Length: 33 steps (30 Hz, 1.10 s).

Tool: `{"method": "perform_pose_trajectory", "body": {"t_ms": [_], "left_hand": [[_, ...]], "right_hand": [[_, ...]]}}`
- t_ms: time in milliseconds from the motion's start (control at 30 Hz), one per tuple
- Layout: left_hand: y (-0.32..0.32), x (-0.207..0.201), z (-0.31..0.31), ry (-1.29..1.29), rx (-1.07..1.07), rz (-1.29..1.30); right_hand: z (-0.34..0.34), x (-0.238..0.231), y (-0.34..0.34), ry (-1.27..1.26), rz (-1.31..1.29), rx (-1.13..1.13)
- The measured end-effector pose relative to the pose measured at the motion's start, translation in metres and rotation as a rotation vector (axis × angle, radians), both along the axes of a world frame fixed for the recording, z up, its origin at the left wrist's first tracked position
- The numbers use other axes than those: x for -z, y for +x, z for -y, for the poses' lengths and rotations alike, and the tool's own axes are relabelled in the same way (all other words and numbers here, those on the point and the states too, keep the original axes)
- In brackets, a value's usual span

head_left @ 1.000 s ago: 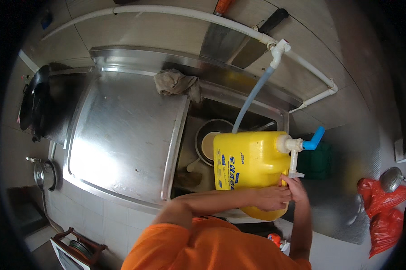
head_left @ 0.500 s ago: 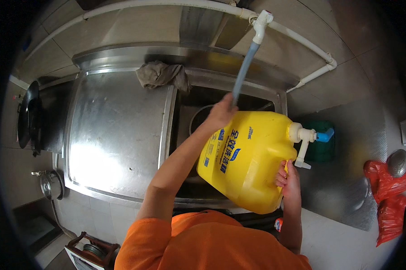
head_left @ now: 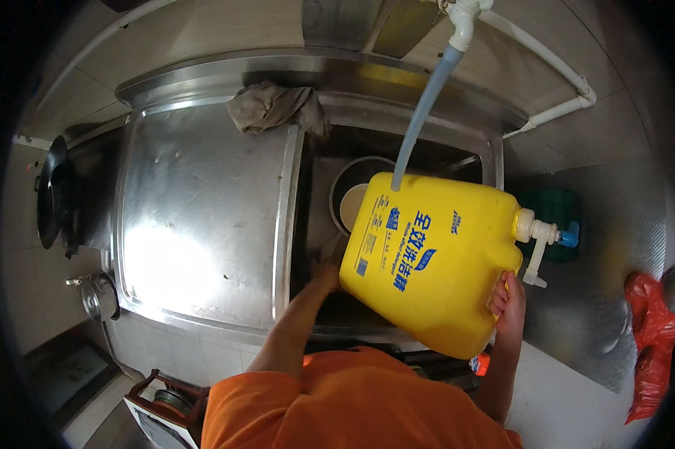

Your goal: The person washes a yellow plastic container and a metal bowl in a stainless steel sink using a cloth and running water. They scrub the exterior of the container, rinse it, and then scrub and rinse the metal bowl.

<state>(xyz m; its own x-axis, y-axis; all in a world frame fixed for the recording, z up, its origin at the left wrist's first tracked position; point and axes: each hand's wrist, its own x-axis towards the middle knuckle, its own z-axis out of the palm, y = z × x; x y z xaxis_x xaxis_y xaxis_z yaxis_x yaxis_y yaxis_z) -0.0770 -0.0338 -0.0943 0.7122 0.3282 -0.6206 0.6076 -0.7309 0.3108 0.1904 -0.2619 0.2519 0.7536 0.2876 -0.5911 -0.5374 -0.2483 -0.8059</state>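
Observation:
A big yellow detergent jug point(head_left: 435, 258) lies tilted on its side over the sink point(head_left: 324, 161). The white tap with a blue knob point(head_left: 547, 236) on its neck points right. Around the handle at the jug's near right corner, the fingers of my right hand point(head_left: 508, 303) are closed. My left hand point(head_left: 324, 271) is low in the sink beside the jug's base. Shadow and the jug hide its fingers. Partly behind the jug, a round metal pot point(head_left: 345, 179) sits in the sink with something pale and round inside. The grey hose point(head_left: 427, 112) hangs down, its lower end by the jug's upper side.
To the left stretches a steel counter point(head_left: 202, 202). A crumpled grey cloth point(head_left: 270, 108) lies on its back edge. White pipes point(head_left: 566, 108) run along the wall. At the right are a green container point(head_left: 558, 202), a ribbed metal sheet point(head_left: 592, 299) and red plastic bags point(head_left: 655, 329).
My left hand has let go of the hose and moved down into the sink beside the jug's base. The pot now shows. My right hand stays on the jug's handle.

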Motion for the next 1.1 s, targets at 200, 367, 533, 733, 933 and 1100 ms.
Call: {"method": "perform_pose_trajectory", "body": {"t_ms": [200,367,533,733,933,1100], "left_hand": [[0.003,0.027,-0.001,-0.037,-0.1,-0.015],[0.02,0.016,-0.038,-0.157,-1.022,0.125],[0.058,-0.066,-0.091,-0.184,-0.98,0.894],[0.109,-0.25,-0.146,-1.035,-1.128,1.135],[0.179,-0.423,-0.175,-0.442,-0.399,1.608],[0.243,-0.522,-0.191,-0.145,-0.089,1.52]], "right_hand": [[-0.01,0.0,0.002,-0.163,0.101,-0.01],[-0.015,-0.004,0.003,-0.205,0.111,-0.003],[-0.009,-0.005,0.007,-0.146,0.043,-0.027],[0.014,0.011,0.014,0.091,-0.166,-0.095],[0.022,0.043,0.003,0.213,-0.25,-0.083],[0.023,0.05,0.006,0.27,-0.275,-0.083]]}}
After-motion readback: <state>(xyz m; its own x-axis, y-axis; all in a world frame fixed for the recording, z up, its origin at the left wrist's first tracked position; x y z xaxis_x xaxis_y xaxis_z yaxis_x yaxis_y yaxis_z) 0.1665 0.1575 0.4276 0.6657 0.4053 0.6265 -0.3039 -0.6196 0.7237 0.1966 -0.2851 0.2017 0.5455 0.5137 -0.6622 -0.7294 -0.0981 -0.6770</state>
